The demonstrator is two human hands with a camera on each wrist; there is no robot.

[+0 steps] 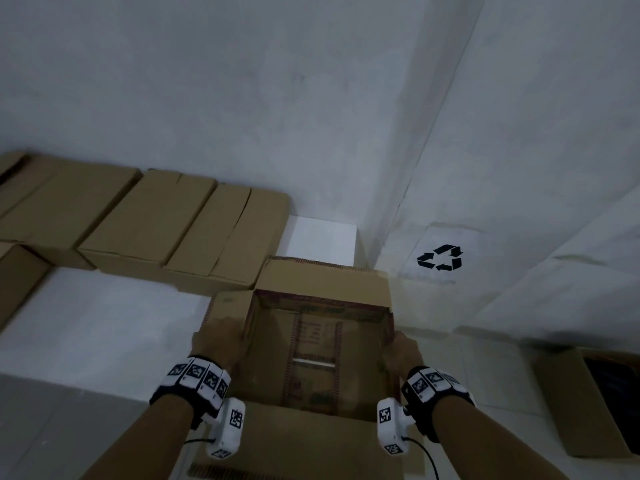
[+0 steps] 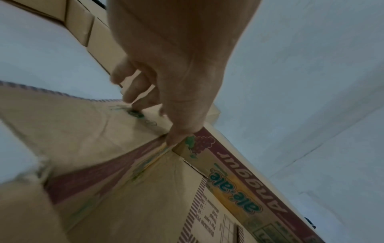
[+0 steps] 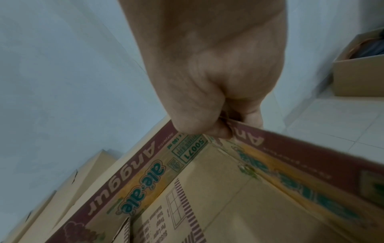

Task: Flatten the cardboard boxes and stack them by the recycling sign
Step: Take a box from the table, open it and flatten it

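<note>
In the head view, an open printed cardboard box (image 1: 313, 344) is held at 6 o'clock, its flaps spread outward, between the two hands. The left hand (image 1: 216, 341) is closed on the box's left wall at 7 o'clock of it; the right hand (image 1: 403, 353) is closed on the right wall at 4 o'clock. The recycling sign (image 1: 440, 258) is seen on the wall at 2 o'clock from the box, near but apart. A row of closed plain boxes (image 1: 145, 223) is noted along the wall at 10 o'clock, and another carton (image 1: 585, 407) at 4 o'clock. In the left wrist view, the left hand (image 2: 176, 78) is seen with thumb pressed at a top corner of the box (image 2: 145, 189) and fingers curled over the adjoining flap. In the right wrist view, the right hand (image 3: 212, 85) is seen pinching the rim of the box (image 3: 218, 189) at a corner, thumb inside, fingers outside.
</note>
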